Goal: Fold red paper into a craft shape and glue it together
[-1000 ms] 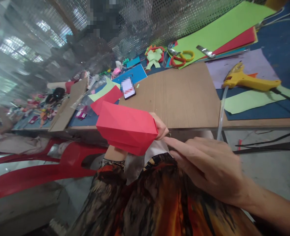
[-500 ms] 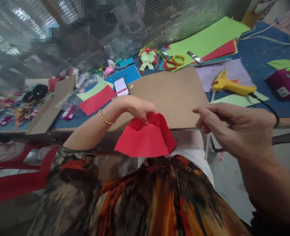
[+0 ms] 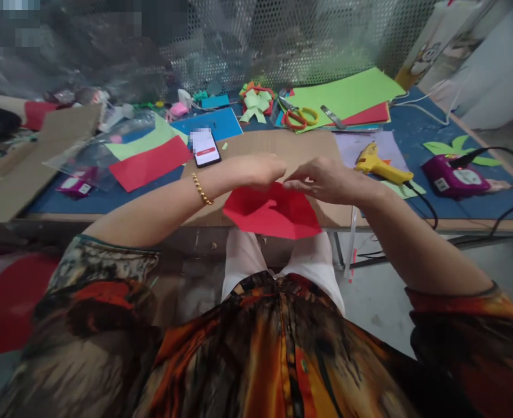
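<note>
A folded sheet of red paper [image 3: 274,212] hangs over the front edge of the table, its sides spread out and a crease across its middle. My left hand [image 3: 267,170] is closed on its upper edge, with the fingertips partly hidden behind the wrist and paper. From the other side my right hand [image 3: 320,180] reaches in, thumb and forefinger pinched together at the paper's top edge. Under both hands lies a brown cardboard sheet [image 3: 304,142]. A yellow glue gun [image 3: 382,164] rests just right of my right hand.
Left of the cardboard are a phone [image 3: 205,148] and a red paper strip [image 3: 150,162]. Behind are scissors [image 3: 300,116], a green paper bow [image 3: 256,105] and green sheets [image 3: 347,93]. A purple power box [image 3: 454,177] with a black cord stands at the right.
My right hand has moved left and inward to the red paper. The paper has been raised and turned, its lower part tilting up. The view has shifted too.
</note>
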Demonstrator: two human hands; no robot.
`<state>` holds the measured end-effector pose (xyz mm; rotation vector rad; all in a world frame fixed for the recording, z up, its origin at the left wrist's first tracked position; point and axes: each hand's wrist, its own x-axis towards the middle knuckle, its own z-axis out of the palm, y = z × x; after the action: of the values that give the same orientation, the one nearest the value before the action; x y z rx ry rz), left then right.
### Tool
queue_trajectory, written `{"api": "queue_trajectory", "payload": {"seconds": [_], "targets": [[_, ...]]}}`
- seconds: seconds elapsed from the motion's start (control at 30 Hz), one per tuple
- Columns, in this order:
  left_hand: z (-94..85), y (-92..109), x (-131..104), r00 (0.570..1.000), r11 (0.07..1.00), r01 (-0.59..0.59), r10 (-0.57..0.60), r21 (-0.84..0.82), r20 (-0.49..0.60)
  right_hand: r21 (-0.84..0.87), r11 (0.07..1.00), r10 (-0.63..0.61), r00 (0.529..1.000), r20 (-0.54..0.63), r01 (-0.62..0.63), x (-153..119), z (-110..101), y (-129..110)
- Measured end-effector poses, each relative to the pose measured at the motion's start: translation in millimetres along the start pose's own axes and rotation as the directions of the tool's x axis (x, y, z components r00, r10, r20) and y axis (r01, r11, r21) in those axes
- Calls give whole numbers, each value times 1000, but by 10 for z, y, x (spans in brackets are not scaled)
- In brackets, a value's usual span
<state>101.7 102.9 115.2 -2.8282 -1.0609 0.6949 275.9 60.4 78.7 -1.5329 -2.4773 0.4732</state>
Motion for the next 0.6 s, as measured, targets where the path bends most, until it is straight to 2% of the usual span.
{"api": "queue_trajectory", "payload": {"seconds": [0.13, 0.37, 0.47, 0.6], "targets": [[172, -67, -56, 995, 999, -3, -1, -50, -95, -20, 998, 53, 998, 22, -52, 94, 24, -87], [395, -6, -136, 963, 994, -39, 9, -106, -269, -46, 998, 48, 995, 84, -45, 199, 25, -149], [427, -4, -140, 958, 989, -55, 15, -134, -287, -56, 996, 69, 992, 103, -63, 180, 19, -198], [408, 0, -179, 976, 994, -35, 12, -103, -218, -74, 992, 105, 989, 102, -98, 172, 28, -244]]}}
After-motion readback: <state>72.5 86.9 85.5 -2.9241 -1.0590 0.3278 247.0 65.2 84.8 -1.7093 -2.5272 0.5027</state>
